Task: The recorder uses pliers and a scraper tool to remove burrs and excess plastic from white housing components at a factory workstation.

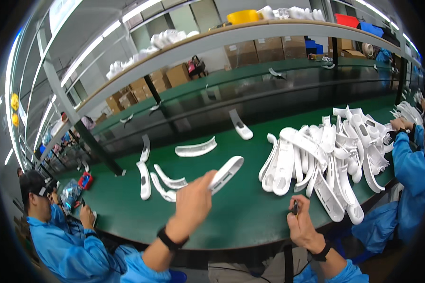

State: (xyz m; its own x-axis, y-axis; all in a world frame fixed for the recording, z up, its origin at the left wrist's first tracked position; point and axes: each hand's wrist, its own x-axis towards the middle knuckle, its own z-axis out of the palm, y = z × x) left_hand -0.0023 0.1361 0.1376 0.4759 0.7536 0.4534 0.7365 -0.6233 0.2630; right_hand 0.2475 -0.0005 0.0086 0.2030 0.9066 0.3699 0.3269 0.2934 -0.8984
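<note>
My left hand [193,203] is closed round one end of a white curved plastic shell [229,172], held up over the green table with its slotted edge showing. To the right, near the table's front edge, my right hand [303,225] grips a small dark object [295,207]; most of it is hidden by the fingers, so its kind cannot be told. Just beyond that hand lies a heap of white curved plastic shells [282,162]. Several loose shells rest left of centre, among them a wide one [196,149], a long one [144,181] and a slim curved one [169,178].
The green table [250,221] borders a dark belt [189,123] with scattered shells beyond. A shelf [212,38] spans overhead, carrying white parts and a yellow container [243,17]. Co-workers in blue sit at left [66,240] and right [411,165]. Cardboard boxes [269,49] stand behind.
</note>
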